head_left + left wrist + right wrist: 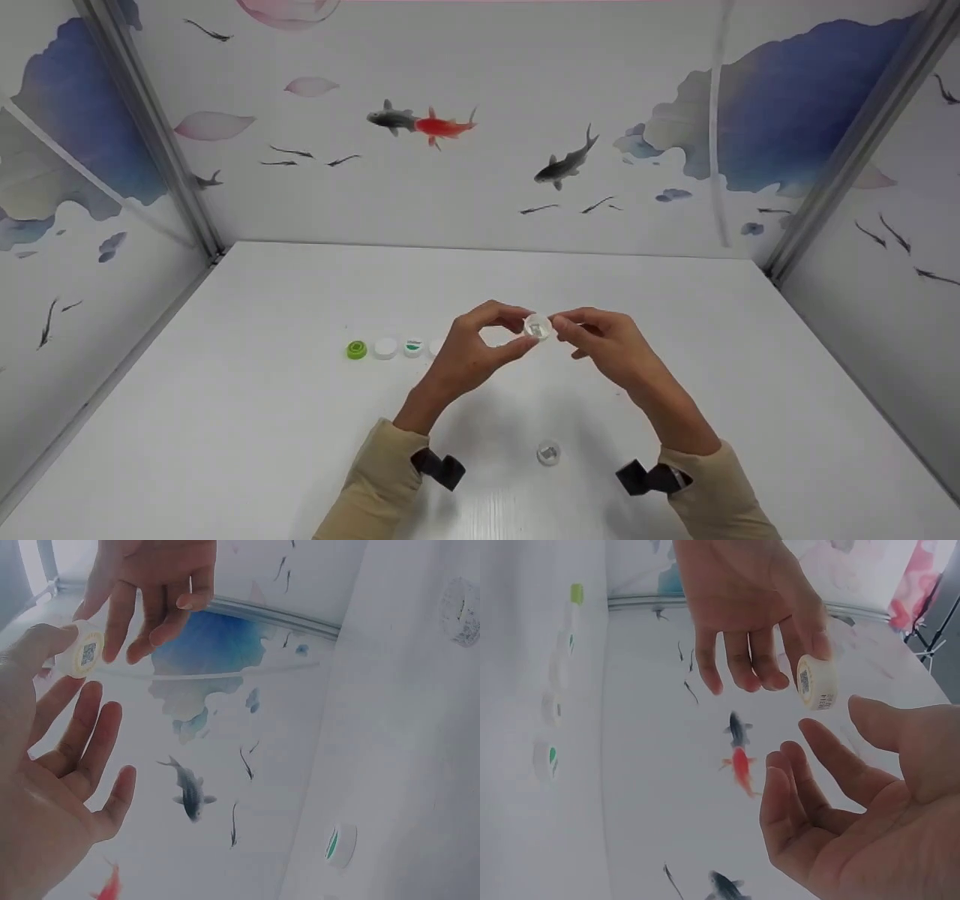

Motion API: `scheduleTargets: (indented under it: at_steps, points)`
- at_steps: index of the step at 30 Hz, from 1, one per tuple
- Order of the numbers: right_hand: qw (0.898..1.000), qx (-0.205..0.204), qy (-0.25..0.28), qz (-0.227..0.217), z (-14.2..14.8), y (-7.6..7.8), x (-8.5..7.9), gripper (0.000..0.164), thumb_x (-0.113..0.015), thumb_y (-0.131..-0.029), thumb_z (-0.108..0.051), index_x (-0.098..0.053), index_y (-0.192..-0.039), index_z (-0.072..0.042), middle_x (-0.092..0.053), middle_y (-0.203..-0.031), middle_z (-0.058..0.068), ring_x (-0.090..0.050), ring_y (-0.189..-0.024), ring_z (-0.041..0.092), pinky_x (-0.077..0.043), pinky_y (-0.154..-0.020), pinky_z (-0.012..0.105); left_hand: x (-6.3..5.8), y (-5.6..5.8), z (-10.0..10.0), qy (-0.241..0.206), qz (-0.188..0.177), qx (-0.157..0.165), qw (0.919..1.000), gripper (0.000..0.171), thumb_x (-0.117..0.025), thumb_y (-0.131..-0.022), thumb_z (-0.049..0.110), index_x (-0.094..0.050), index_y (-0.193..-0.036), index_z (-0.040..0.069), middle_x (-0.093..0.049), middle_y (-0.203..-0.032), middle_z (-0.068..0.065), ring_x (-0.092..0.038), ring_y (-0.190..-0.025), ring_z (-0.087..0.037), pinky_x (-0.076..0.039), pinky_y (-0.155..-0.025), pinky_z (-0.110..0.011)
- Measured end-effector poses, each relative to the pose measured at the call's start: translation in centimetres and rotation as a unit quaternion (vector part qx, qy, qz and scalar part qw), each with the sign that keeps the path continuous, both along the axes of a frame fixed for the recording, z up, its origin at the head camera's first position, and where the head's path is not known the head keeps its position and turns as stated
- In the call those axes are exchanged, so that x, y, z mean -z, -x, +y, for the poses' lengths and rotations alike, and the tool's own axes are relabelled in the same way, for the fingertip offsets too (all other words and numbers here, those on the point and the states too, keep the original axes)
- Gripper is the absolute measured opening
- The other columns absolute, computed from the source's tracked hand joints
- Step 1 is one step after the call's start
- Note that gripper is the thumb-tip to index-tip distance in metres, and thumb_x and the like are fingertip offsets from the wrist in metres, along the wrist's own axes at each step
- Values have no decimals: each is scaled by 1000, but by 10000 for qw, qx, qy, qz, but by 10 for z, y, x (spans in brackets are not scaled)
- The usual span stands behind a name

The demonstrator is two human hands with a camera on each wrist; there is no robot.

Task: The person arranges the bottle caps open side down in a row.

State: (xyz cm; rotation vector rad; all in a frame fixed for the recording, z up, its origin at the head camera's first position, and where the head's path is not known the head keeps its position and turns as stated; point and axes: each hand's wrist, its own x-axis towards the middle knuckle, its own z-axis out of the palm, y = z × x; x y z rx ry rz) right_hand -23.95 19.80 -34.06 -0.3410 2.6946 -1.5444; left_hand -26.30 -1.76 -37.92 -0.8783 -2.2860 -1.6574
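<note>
A small white cap (536,327) with a QR code on its face is held up above the table. My left hand (472,349) pinches it between thumb and index finger, the other fingers spread loosely in the left wrist view. From the right, my right hand (611,345) comes close to the cap's edge. In the right wrist view, a gap shows between the right fingertips (810,727) and the cap (817,682). Beneath the hands, a round whitish, see-through piece (548,453) lies on the table.
On the white table (262,420), left of the hands, a row holds a green cap (356,349), a white cap (385,348) and a white cap with a green mark (413,346). More caps there are partly hidden behind the left hand. Printed panels (480,187) wall the table's back and sides.
</note>
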Motion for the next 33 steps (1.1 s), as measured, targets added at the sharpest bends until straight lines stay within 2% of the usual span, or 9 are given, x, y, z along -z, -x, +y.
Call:
scheduleTargets:
  at_steps: [6, 10, 13, 15, 19, 22, 25, 29, 33]
  points:
    - [9991, -95, 124, -404, -1, 1, 4, 42, -61, -100, -37, -69, -123, -4, -68, -118, 13, -60, -104, 21, -56, -94, 34, 1, -2, 0, 96, 288, -17, 9995, 34, -76, -90, 26, -69, -121, 14, -69, -108, -1, -65, -102, -14, -54, -93, -31]
    - [9983, -107, 382, -417, 0, 2, 5, 42, -64, -98, -38, -69, -123, -4, -68, -121, 11, -62, -107, 20, -55, -96, 34, 0, -3, 1, 63, 99, 32, 9999, 37, -73, -92, 26, -67, -126, 12, -69, -108, -6, -67, -102, -17, -55, -96, -33]
    - [9984, -43, 499, -274, 1, 1, 3, 39, -66, -97, -38, -71, -121, -7, -69, -122, 8, -63, -107, 19, -54, -96, 32, -2, -4, 3, -168, -487, 6, 9987, 33, -64, -99, 29, -66, -125, 10, -69, -106, -11, -67, -97, -17, -56, -93, -36]
    - [9987, -16, 506, -100, 1, 0, 1, 35, -67, -96, -36, -72, -118, -9, -69, -122, 7, -62, -107, 19, -52, -95, 31, -5, -4, 5, -417, -1034, -14, 9938, 35, -53, -104, 33, -68, -120, 6, -69, -98, -11, -67, -87, -14, -58, -84, -33]
    - [9985, -83, 424, 342, 1, -2, 0, 25, -70, -95, -29, -74, -111, -10, -68, -123, 6, -61, -112, 20, -51, -95, 31, -10, -6, 7, -763, -2261, 158, 9710, 54, -40, -106, 45, -73, -105, 1, -63, -77, -2, -60, -65, -10, -55, -63, -26]
    - [9975, -180, 362, 577, 1, -1, 1, 21, -71, -94, -24, -75, -109, -9, -66, -126, 9, -60, -118, 23, -51, -94, 29, -13, -9, 6, -782, -2925, 357, 9524, 57, -44, -101, 52, -74, -102, 3, -59, -74, 3, -55, -60, -9, -50, -54, -22]
    - [9969, -233, 294, 691, 1, 0, 2, 21, -71, -94, -22, -75, -110, -9, -65, -128, 12, -60, -120, 25, -52, -92, 24, -15, -11, 5, -781, -3195, 529, 9429, 55, -48, -99, 55, -73, -103, 5, -58, -76, 3, -54, -62, -9, -49, -53, -23]
    - [9963, -249, 223, 788, 1, 0, 3, 22, -72, -93, -20, -75, -111, -8, -65, -128, 12, -60, -121, 26, -52, -91, 22, -15, -12, 3, -829, -3381, 696, 9349, 50, -55, -98, 52, -72, -106, 6, -58, -79, 3, -54, -64, -9, -49, -54, -22]
    - [9960, -260, 183, 833, 3, -1, 3, 24, -72, -93, -21, -74, -115, -10, -66, -126, 9, -61, -117, 24, -52, -92, 26, -14, -10, 3, -876, -3389, 729, 9339, 45, -60, -96, 48, -72, -105, 6, -58, -80, 2, -54, -64, -10, -51, -55, -23]
